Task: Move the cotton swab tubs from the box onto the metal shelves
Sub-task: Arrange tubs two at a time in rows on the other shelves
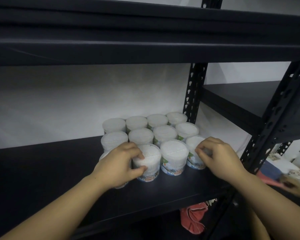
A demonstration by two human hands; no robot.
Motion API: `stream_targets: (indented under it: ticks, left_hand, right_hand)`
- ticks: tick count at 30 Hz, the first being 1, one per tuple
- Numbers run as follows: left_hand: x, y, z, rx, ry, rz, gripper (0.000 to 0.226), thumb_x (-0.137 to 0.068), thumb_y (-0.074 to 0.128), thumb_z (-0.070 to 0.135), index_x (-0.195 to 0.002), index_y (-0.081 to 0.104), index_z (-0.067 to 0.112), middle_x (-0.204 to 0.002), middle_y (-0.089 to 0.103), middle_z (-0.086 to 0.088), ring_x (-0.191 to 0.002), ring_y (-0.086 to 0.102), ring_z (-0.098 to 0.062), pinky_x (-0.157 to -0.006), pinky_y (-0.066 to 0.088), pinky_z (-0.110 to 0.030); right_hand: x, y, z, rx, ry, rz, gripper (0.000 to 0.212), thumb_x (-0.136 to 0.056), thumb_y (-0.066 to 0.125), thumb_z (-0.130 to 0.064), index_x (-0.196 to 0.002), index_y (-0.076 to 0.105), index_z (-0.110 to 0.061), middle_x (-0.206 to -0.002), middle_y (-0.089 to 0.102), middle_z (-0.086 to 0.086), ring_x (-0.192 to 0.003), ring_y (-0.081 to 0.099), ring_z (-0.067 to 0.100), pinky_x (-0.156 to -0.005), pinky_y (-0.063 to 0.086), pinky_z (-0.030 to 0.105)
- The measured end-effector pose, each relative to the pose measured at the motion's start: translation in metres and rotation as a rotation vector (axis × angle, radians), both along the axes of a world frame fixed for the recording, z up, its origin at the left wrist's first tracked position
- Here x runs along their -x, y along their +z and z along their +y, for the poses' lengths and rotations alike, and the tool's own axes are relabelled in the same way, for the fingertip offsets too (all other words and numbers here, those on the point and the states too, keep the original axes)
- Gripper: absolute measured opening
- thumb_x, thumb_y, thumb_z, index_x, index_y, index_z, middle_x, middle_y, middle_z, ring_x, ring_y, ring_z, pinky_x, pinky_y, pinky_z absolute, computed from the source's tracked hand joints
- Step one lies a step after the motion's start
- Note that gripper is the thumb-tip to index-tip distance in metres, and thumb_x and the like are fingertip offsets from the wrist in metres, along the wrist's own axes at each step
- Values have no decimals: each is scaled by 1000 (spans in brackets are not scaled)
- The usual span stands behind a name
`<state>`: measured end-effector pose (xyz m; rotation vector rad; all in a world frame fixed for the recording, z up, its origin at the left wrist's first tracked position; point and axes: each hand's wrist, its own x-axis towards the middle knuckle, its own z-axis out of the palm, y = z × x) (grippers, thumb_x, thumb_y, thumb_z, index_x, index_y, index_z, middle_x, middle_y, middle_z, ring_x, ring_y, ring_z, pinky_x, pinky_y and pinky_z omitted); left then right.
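Black metal shelf (59, 170) carries my round clear plastic cotton swab tubs (164, 134), packed upright in touching rows so more will fit. My left hand (118, 163) curls round the front-row tub (148, 161), squaring it up. My right hand (216, 153) pinches the rim of the end tub (194, 144). My left hand hides another tub; the box is out of sight.

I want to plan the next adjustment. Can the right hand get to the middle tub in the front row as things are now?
Probably yes. The right hand grips the front right tub, directly beside the middle front tub, whose lid and front face are uncovered. It must release first.
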<state>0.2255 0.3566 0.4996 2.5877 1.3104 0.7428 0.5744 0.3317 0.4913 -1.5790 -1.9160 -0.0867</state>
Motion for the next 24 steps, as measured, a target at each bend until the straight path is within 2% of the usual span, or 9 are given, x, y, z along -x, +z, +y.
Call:
stream_targets:
  ticks: [11,15,17,21,24]
  left_hand:
    - [-1,2,0,5,-21,-9,31,-78,77,49,-102,70,31,-104,59,19,-99,52,2,-80,32,0]
    - [1,8,5,56,-73,-38,32,-77,79,49,-103,69,32,-104,57,21,-101,54,1,-83,36,-6]
    - [1,10,6,66,-85,-45,34,-76,80,49,-104,68,33,-105,55,22,-102,53,0,-84,37,-9]
    - [1,13,6,68,-129,-38,40,-77,79,51,-111,66,34,-111,53,20,-106,51,-1,-92,41,-15]
    - [4,17,7,68,-158,-36,44,-80,73,57,-116,65,34,-115,53,18,-109,51,-3,-98,44,-25]
  right_hand:
    - [-2,7,3,86,16,46,6,-89,72,-26,-83,73,-27,-90,64,-15,-85,61,5,-81,50,27]
    - [-2,15,6,163,1,-7,8,-89,72,-34,-88,75,-26,-93,62,-15,-86,61,7,-84,52,31]
    - [-1,20,6,199,-12,-35,18,-89,71,-42,-95,76,-26,-97,63,-16,-90,62,8,-87,52,32]
    - [10,30,0,226,-23,-43,54,-85,61,-64,-119,71,-24,-115,66,-13,-104,62,8,-96,49,29]
    - [29,38,-5,263,-10,-48,61,-85,56,-68,-126,69,-24,-125,66,-10,-114,60,9,-104,45,27]
